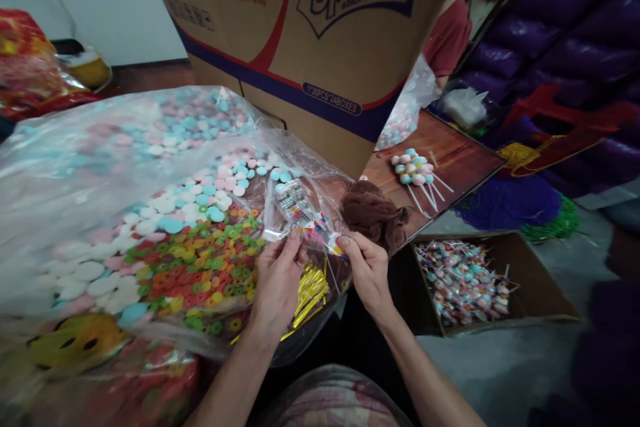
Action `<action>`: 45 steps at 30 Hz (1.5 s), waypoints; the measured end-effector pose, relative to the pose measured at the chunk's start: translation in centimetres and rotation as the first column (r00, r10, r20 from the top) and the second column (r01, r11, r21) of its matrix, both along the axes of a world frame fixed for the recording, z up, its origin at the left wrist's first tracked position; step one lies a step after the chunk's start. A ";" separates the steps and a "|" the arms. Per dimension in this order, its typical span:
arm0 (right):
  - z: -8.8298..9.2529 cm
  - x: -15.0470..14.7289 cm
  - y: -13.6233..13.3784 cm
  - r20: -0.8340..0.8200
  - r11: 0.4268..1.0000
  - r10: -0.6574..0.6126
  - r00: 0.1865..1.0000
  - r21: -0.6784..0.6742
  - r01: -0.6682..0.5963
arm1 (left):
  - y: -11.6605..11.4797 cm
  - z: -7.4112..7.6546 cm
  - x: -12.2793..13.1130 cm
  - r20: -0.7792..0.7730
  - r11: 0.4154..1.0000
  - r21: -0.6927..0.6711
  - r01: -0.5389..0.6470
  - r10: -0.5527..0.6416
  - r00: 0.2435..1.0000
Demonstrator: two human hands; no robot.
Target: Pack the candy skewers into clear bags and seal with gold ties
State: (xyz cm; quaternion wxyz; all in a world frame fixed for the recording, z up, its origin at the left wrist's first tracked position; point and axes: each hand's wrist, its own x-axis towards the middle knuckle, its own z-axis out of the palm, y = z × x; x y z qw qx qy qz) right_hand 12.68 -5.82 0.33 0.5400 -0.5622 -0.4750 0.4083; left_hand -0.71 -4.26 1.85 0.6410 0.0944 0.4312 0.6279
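Between my two hands a small printed clear wrapper (323,238) is stretched out. My left hand (281,268) pinches its left end, and my right hand (369,265) pinches the right end with thumb and forefinger. A thin pale stick shows just below the wrapper; I cannot tell whether it is inside. Beyond my left hand lies a stack of printed wrappers (294,201). Gold twist ties (311,290) lie in a bunch beneath my hands. Left of them are colourful ring candies (200,260) and pastel candy discs (220,187), on and under clear plastic sheeting.
A large cardboard carton (300,73) stands behind the candy. A brown cloth (373,210) and several pastel lollipops (414,170) lie at the right. Lower down, an open box (525,280) holds wrapped lollipops. A person in a red sleeve (450,33) is behind the carton.
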 end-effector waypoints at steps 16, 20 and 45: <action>1.1 9.4 3.7 0.465 0.910 -0.407 0.786 0.279 0.307 | 3.1 1.2 1.6 -0.012 0.998 -0.032 -0.052 0.051 0.999; 1.7 14.3 7.3 0.816 0.817 -0.530 0.232 0.418 0.396 | 3.5 0.6 1.0 -0.045 0.995 -0.057 -0.087 0.084 0.995; -3.4 15.4 9.1 0.976 0.932 0.014 0.219 -0.092 0.350 | 3.8 -0.5 0.4 -0.001 0.984 -0.156 -0.091 0.092 0.996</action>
